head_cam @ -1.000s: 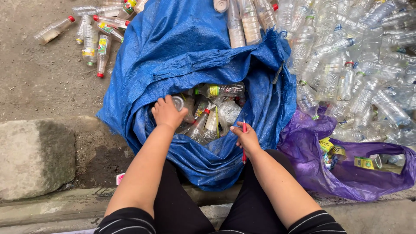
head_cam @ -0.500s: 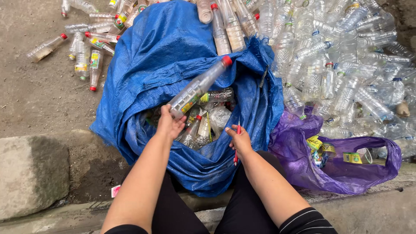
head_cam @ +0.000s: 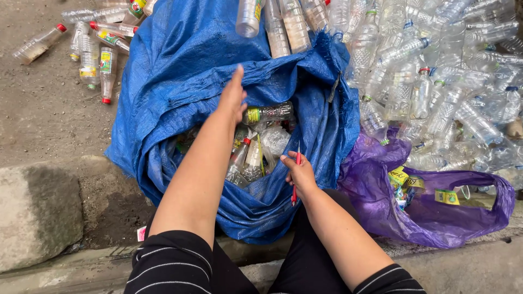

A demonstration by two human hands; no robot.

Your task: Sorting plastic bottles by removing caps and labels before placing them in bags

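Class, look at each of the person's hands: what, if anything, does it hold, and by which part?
The right hand holds a thin red tool, fingers around its middle. The left hand is open and holds nothing, stretched over the blue sack.

The bottle above the sack is cut off by the top edge and blurred. The left hand shows edge-on, its palm unseen. The right hand covers the middle of a thin red tool, its kind too small to tell.
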